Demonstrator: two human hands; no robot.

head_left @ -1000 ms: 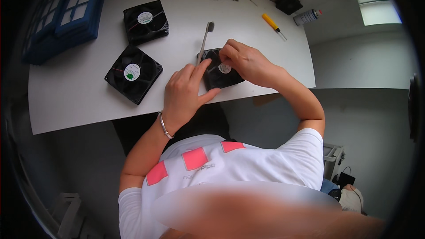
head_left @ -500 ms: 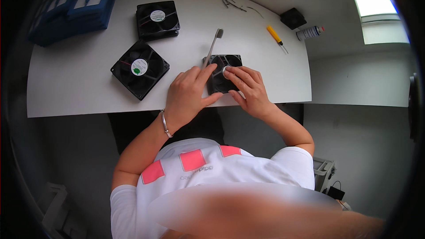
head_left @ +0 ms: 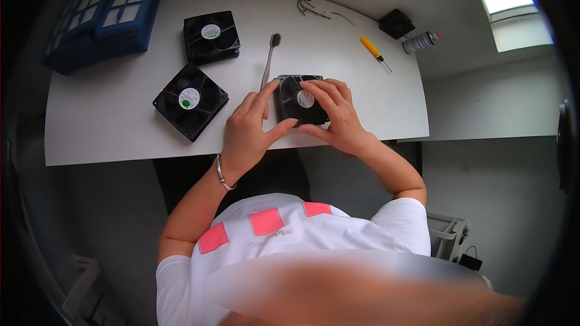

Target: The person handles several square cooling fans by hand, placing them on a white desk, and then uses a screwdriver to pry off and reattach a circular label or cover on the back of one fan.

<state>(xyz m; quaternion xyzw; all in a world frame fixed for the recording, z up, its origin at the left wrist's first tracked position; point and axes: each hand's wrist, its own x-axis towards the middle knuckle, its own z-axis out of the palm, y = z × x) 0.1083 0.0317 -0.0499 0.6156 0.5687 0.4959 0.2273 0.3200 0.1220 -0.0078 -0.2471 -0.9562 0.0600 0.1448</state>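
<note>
A black square cooling fan (head_left: 296, 108) with a pale round hub label lies near the table's front edge, between my hands. My left hand (head_left: 249, 127) is at its left side, index finger at the far left corner and thumb by the near edge. A grey-handled toothbrush (head_left: 268, 63) sticks out from among its fingers, dark bristles pointing away from me; the handle's lower end is hidden. Over the fan's right part curves my right hand (head_left: 338, 111), fingertips on the face above the label, thumb along the near edge.
To the left lie another black fan (head_left: 191, 102) and, behind it, a stack of fans (head_left: 211, 36). Blue framed panels (head_left: 124, 21) stand at the far left. Dark cable pieces (head_left: 302, 5), a yellow-handled screwdriver (head_left: 374, 51), a small black fan (head_left: 396, 23) and a spray can (head_left: 421, 42) sit far right.
My left hand has shifted slightly left, swinging the toothbrush head leftward. My right fingers have slid off the hub label toward the fan's far side, uncovering the label.
</note>
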